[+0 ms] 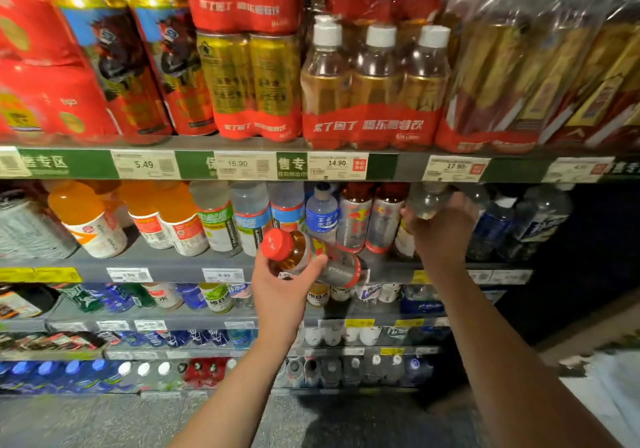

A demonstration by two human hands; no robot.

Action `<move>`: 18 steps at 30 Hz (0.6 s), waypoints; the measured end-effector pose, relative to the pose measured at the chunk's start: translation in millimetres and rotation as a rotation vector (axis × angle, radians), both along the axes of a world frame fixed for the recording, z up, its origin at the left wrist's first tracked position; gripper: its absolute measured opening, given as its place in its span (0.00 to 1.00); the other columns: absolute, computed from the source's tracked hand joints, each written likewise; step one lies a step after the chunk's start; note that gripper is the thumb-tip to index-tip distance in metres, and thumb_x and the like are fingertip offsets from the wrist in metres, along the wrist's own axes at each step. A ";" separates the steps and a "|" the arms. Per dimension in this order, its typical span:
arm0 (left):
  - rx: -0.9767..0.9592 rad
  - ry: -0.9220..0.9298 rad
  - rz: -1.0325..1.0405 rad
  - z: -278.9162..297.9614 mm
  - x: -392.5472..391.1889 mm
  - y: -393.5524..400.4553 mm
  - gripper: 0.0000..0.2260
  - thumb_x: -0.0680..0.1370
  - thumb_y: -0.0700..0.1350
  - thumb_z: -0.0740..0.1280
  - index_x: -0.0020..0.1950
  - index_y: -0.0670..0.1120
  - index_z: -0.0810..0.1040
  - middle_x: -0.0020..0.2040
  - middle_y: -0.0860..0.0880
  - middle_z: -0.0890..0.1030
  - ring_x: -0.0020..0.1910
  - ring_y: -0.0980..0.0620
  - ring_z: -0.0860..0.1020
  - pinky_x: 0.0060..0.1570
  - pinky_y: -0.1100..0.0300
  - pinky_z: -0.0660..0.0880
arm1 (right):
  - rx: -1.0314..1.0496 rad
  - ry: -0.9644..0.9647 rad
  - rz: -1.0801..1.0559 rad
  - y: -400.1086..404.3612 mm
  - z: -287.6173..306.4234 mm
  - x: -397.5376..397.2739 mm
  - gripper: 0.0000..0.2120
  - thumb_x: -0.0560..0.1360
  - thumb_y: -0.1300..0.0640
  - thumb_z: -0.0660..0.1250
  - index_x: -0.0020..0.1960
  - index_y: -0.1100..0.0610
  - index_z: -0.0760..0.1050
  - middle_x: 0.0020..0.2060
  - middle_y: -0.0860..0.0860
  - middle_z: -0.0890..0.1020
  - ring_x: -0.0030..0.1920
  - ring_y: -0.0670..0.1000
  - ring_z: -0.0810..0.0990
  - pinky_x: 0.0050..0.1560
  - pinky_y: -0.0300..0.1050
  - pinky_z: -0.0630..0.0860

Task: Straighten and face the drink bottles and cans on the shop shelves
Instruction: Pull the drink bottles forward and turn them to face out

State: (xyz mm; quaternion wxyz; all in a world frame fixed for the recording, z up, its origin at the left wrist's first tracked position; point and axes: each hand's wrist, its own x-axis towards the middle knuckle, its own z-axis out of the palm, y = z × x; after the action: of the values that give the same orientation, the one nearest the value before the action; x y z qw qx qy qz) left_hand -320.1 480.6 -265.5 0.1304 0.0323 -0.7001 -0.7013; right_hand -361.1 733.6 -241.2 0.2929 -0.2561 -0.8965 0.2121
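My left hand point(282, 286) grips a red-capped bottle of amber drink point(313, 257) with a grey label, tilted on its side in front of the second shelf. My right hand point(441, 229) is raised under the shelf edge and holds a clear bottle point(427, 201) among the dark-labelled bottles. Between the hands stand two upright grey-and-red bottles point(370, 219) and a blue-labelled water bottle point(322, 215). To the left on the same shelf are orange drink bottles point(90, 219) and pale electrolyte bottles point(232, 219).
The shelf above point(381, 168) carries price tags, red multipacks, tall cans and white-capped bottle packs point(375, 87). Lower shelves hold rows of small bottles point(214, 297). The grey floor point(104, 420) lies below; the far right is dark.
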 end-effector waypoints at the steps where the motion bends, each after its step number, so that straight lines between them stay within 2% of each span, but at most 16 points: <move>1: 0.001 -0.012 -0.018 -1.2 -1.8 -0.9 0.29 0.61 0.59 0.81 0.60 0.56 0.78 0.51 0.59 0.84 0.53 0.61 0.81 0.58 0.60 0.76 | -0.070 0.045 0.032 -2.7 -1.8 5.0 0.29 0.70 0.44 0.75 0.60 0.64 0.74 0.55 0.61 0.78 0.59 0.62 0.77 0.59 0.50 0.69; 3: 0.019 -0.030 -0.053 -1.6 -5.1 2.2 0.24 0.64 0.51 0.83 0.56 0.58 0.77 0.48 0.62 0.84 0.49 0.64 0.81 0.52 0.69 0.75 | -0.213 0.135 0.063 -10.0 -7.6 17.5 0.30 0.70 0.48 0.76 0.66 0.60 0.71 0.57 0.58 0.81 0.57 0.60 0.80 0.55 0.49 0.76; 6: 0.048 -0.033 -0.057 -0.6 -9.2 16.2 0.22 0.65 0.41 0.82 0.53 0.55 0.77 0.43 0.59 0.84 0.43 0.68 0.81 0.43 0.76 0.73 | -0.294 0.224 0.052 -17.7 -15.9 37.3 0.34 0.70 0.49 0.77 0.69 0.52 0.63 0.55 0.52 0.82 0.52 0.60 0.82 0.45 0.45 0.73; 9: 0.047 -0.031 -0.073 1.0 -9.2 36.4 0.22 0.65 0.42 0.82 0.52 0.55 0.77 0.46 0.59 0.82 0.42 0.70 0.79 0.42 0.78 0.72 | -0.452 0.278 -0.005 -14.9 -18.5 55.2 0.35 0.68 0.45 0.79 0.68 0.50 0.66 0.52 0.46 0.80 0.52 0.54 0.82 0.45 0.42 0.73; 11: 0.046 -0.019 -0.082 0.9 -9.9 50.5 0.23 0.65 0.42 0.83 0.55 0.51 0.79 0.46 0.58 0.82 0.42 0.70 0.79 0.42 0.78 0.72 | -0.500 0.325 -0.034 -12.7 -18.0 70.0 0.33 0.67 0.43 0.80 0.66 0.47 0.69 0.51 0.43 0.81 0.51 0.48 0.82 0.45 0.41 0.76; 13: 0.041 -0.013 -0.079 3.3 -10.1 69.0 0.23 0.65 0.43 0.83 0.56 0.46 0.80 0.45 0.57 0.83 0.42 0.69 0.80 0.42 0.78 0.71 | -0.527 0.398 -0.026 -9.0 -14.1 87.7 0.29 0.66 0.41 0.80 0.60 0.37 0.68 0.49 0.36 0.81 0.48 0.36 0.81 0.43 0.31 0.77; 14: 0.042 -0.009 -0.072 5.0 -10.0 79.4 0.23 0.65 0.43 0.83 0.56 0.46 0.81 0.44 0.58 0.84 0.42 0.69 0.80 0.42 0.79 0.71 | -0.536 0.430 -0.021 -6.0 -10.9 96.0 0.27 0.66 0.41 0.79 0.58 0.31 0.67 0.47 0.32 0.80 0.48 0.33 0.81 0.42 0.26 0.76; 16: 0.043 0.008 -0.054 7.7 -9.7 101.7 0.22 0.65 0.43 0.83 0.56 0.47 0.80 0.42 0.62 0.84 0.42 0.69 0.80 0.42 0.79 0.71 | -0.576 0.474 -0.022 3.9 -4.9 111.3 0.28 0.66 0.42 0.79 0.56 0.25 0.66 0.48 0.26 0.78 0.51 0.33 0.79 0.45 0.24 0.75; 18: 0.025 0.030 -0.040 9.4 -10.3 123.6 0.22 0.66 0.45 0.82 0.57 0.48 0.80 0.44 0.62 0.84 0.43 0.67 0.81 0.44 0.77 0.73 | -0.596 0.497 -0.015 17.1 -2.9 124.1 0.29 0.65 0.41 0.79 0.58 0.27 0.67 0.50 0.24 0.77 0.52 0.32 0.79 0.45 0.25 0.75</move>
State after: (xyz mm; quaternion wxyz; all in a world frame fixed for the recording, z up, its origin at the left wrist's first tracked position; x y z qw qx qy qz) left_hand -330.4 604.2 -256.1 0.1262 0.0095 -0.6898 -0.7129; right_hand -237.0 750.7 -244.2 0.4153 -0.2775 -0.6953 0.5167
